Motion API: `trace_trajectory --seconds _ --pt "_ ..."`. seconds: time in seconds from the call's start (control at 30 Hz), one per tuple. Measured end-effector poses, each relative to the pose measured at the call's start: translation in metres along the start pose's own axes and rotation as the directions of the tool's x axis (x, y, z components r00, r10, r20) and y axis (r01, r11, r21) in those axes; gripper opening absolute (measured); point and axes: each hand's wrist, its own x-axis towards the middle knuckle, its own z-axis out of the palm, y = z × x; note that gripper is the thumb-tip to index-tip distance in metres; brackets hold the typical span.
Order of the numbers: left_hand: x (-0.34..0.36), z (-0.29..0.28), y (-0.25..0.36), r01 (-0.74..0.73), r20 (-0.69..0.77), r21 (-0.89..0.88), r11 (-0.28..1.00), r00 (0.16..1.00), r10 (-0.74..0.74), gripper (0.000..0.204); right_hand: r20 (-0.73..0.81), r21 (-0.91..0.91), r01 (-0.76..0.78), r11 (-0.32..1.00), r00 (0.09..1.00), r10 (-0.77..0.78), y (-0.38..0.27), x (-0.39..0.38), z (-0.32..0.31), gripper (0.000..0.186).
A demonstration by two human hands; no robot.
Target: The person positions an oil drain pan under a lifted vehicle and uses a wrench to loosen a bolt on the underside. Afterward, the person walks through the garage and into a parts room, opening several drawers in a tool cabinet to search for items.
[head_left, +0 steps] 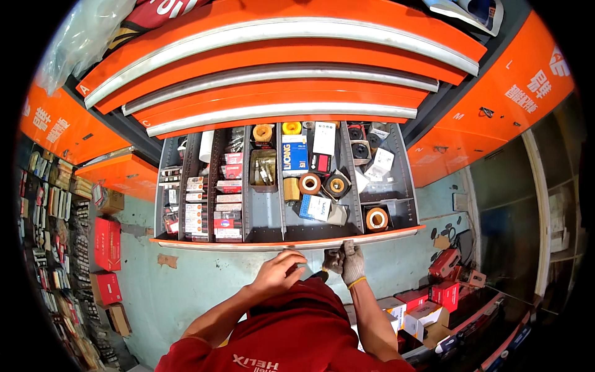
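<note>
An orange cabinet drawer point(273, 247) with a silver front edge is pulled out ahead of me. My bare left hand point(282, 270) is just on my side of that edge, fingers loosely bent and nothing visible in them. My right hand point(354, 263), in a grey work glove with a yellow cuff, is at the edge too. It holds a second, crumpled grey work glove point(333, 260). Inside the drawer, dividers separate small boxes point(196, 211), round filters point(377, 218), a blue box point(295, 155) and a metal tin point(264, 168) with small parts.
Shut drawers point(279, 77) rise above the open one. Red boxes point(108, 243) and shelves packed with small boxes point(56, 229) line the left. More cartons point(427, 322) crowd the floor at the lower right. A clear plastic bag point(87, 40) hangs at the top left.
</note>
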Motion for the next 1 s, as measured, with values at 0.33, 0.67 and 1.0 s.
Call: trace_trajectory --seconds 0.33,0.67,1.0 --pt "0.095 -0.04 0.006 -0.252 -0.13 0.078 0.965 0.957 0.261 0.025 0.065 0.104 0.003 0.995 0.998 -0.009 -0.02 0.028 0.035 0.047" --pt "0.296 0.067 0.044 -0.327 -0.072 0.261 0.908 0.932 0.356 0.057 -0.061 -0.033 0.062 0.998 0.996 -0.064 0.018 0.025 0.009 0.031" --pt "0.376 0.128 0.044 -0.195 -0.086 0.457 0.868 0.961 0.262 0.069 -0.142 -0.14 0.022 0.99 0.989 -0.042 0.026 -0.001 -0.008 0.029"
